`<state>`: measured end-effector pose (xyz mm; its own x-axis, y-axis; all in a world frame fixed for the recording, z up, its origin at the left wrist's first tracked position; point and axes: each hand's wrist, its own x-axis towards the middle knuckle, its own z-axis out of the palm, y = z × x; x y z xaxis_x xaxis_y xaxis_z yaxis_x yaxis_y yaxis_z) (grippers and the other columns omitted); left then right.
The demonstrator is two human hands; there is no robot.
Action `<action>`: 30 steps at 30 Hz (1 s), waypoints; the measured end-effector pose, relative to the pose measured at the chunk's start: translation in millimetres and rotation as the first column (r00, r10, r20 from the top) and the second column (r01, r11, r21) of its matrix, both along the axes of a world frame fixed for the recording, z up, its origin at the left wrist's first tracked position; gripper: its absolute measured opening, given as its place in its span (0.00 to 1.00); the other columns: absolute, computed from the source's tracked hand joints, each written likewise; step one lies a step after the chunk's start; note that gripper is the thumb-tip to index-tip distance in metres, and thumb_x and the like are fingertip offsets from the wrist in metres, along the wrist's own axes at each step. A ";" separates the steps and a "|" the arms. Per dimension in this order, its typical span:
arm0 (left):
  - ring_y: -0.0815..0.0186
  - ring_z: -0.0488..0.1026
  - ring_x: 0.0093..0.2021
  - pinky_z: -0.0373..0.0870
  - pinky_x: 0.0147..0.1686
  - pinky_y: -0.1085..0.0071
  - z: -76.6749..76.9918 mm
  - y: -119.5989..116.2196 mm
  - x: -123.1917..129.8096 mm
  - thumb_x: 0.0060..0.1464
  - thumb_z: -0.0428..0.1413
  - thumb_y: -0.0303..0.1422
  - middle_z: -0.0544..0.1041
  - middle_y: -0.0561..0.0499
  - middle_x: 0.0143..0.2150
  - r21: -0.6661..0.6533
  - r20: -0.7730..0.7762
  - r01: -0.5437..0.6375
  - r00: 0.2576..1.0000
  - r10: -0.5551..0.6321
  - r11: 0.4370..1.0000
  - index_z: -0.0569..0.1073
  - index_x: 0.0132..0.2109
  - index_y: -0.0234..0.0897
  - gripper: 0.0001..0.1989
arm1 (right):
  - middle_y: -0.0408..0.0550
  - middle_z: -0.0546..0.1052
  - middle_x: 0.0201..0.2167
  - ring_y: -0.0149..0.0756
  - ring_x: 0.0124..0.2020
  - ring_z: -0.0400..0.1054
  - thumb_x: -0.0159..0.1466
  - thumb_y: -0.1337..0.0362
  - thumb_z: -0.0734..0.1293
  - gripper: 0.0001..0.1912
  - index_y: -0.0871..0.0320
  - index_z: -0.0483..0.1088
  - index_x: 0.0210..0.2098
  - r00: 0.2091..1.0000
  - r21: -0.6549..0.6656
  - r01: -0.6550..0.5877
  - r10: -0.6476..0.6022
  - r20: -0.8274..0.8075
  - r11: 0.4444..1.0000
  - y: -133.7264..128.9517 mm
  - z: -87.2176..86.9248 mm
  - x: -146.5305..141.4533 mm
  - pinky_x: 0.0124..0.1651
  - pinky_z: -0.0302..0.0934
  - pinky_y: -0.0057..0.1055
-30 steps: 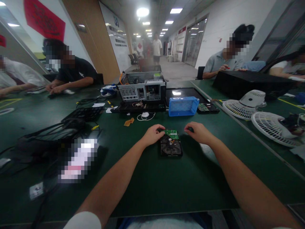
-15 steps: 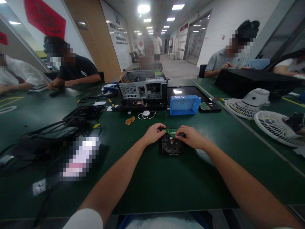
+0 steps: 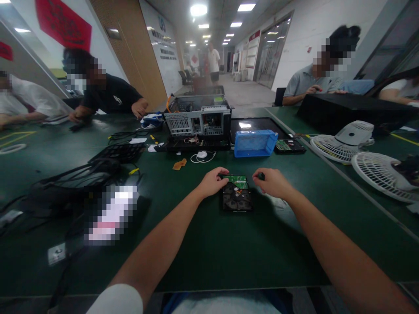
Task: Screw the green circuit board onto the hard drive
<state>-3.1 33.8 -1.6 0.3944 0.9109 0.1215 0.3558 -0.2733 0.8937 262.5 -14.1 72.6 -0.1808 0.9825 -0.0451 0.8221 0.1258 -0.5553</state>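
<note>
A hard drive (image 3: pixel 237 200) lies on the green table in front of me, its green circuit board (image 3: pixel 241 181) facing up at the far end. My left hand (image 3: pixel 213 182) grips the drive's far left corner between thumb and fingers. To the right of the drive, apart from it, my right hand (image 3: pixel 272 184) is closed around a small dark object (image 3: pixel 261 175). Only a rounded dark end of that object shows; the rest is hidden by the fingers.
Beyond the drive stand a blue plastic bin (image 3: pixel 254 145) and an opened computer case (image 3: pixel 198 122). Another hard drive (image 3: pixel 290 146) lies beside the bin. White fan parts (image 3: pixel 337 141) are at right; a black bag (image 3: pixel 75 183) and a blurred-out bright screen (image 3: pixel 113 213) at left. Several people sit around.
My right hand has moved right, off the drive, uncovering the circuit board's right part. A dark object now shows in its fingers. My left hand stays on the drive's corner.
</note>
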 end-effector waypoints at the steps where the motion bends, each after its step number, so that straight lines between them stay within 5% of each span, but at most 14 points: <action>1: 0.73 0.70 0.27 0.68 0.28 0.75 0.1 -0.3 0.1 0.58 0.60 0.32 0.78 0.46 0.53 -0.004 0.011 0.002 1.000 -0.002 1.000 0.73 0.57 0.38 0.20 | 0.49 0.80 0.30 0.32 0.24 0.72 0.66 0.63 0.64 0.09 0.60 0.74 0.42 0.997 -0.127 0.052 -0.059 -0.050 0.991 -0.5 1.6 2.1 0.26 0.60 0.27; 5: 0.74 0.69 0.27 0.68 0.28 0.75 1.9 -1.3 0.8 0.58 0.59 0.30 0.77 0.45 0.55 0.001 0.005 0.004 1.000 -0.004 1.000 0.72 0.59 0.39 0.22 | 0.47 0.79 0.23 0.33 0.19 0.71 0.66 0.65 0.63 0.23 0.63 0.62 0.59 0.948 -0.535 -0.091 -0.091 -0.304 0.840 -4.8 6.3 5.2 0.18 0.57 0.24; 10: 0.70 0.70 0.28 0.66 0.28 0.74 10.7 -4.3 -0.3 0.59 0.59 0.31 0.80 0.48 0.45 0.027 -0.091 -0.008 0.996 0.010 1.000 0.76 0.56 0.38 0.18 | 0.48 0.81 0.24 0.37 0.20 0.74 0.61 0.70 0.64 0.40 0.62 0.46 0.70 0.917 -0.673 -0.235 -0.069 -0.392 0.702 -9.5 9.0 1.9 0.18 0.62 0.24; 13: 0.68 0.71 0.29 0.66 0.29 0.73 15.1 -6.8 -0.7 0.59 0.58 0.34 0.79 0.51 0.36 0.038 -0.129 -0.019 0.991 0.023 0.999 0.78 0.55 0.37 0.17 | 0.50 0.82 0.28 0.39 0.23 0.78 0.59 0.70 0.64 0.47 0.59 0.38 0.72 0.898 -0.689 -0.275 -0.078 -0.434 0.670 -10.7 8.5 2.8 0.19 0.64 0.24; 17: 0.68 0.70 0.29 0.64 0.29 0.73 15.7 -8.1 0.3 0.59 0.59 0.36 0.79 0.50 0.36 0.086 -0.134 -0.065 0.988 0.076 0.994 0.79 0.52 0.36 0.16 | 0.51 0.83 0.30 0.41 0.26 0.79 0.57 0.69 0.66 0.54 0.56 0.31 0.74 0.885 -0.698 -0.302 -0.082 -0.459 0.650 -10.7 6.6 4.2 0.19 0.65 0.23; 25: 0.68 0.73 0.32 0.69 0.31 0.72 11.5 -5.3 0.1 0.60 0.60 0.38 0.81 0.48 0.47 0.126 -0.116 -0.141 0.981 0.155 0.982 0.79 0.51 0.37 0.15 | 0.50 0.83 0.29 0.38 0.26 0.80 0.56 0.69 0.66 0.54 0.53 0.36 0.76 0.857 -0.695 -0.284 -0.150 -0.492 0.660 -1.5 0.6 4.0 0.18 0.62 0.20; 30: 0.67 0.74 0.33 0.70 0.35 0.71 7.5 -4.1 1.4 0.61 0.60 0.37 0.81 0.49 0.45 0.207 -0.115 -0.170 0.974 0.197 0.963 0.80 0.47 0.38 0.11 | 0.44 0.80 0.22 0.33 0.15 0.71 0.60 0.65 0.66 0.51 0.53 0.35 0.76 0.870 -0.701 -0.331 -0.085 -0.486 0.632 -1.8 -1.4 9.0 0.14 0.57 0.19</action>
<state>-1.7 29.7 6.0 0.2473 0.9330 0.2613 0.5285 -0.3559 0.7707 271.5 -15.9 71.2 -0.4985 0.6010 -0.6247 0.4699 -0.4182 -0.7774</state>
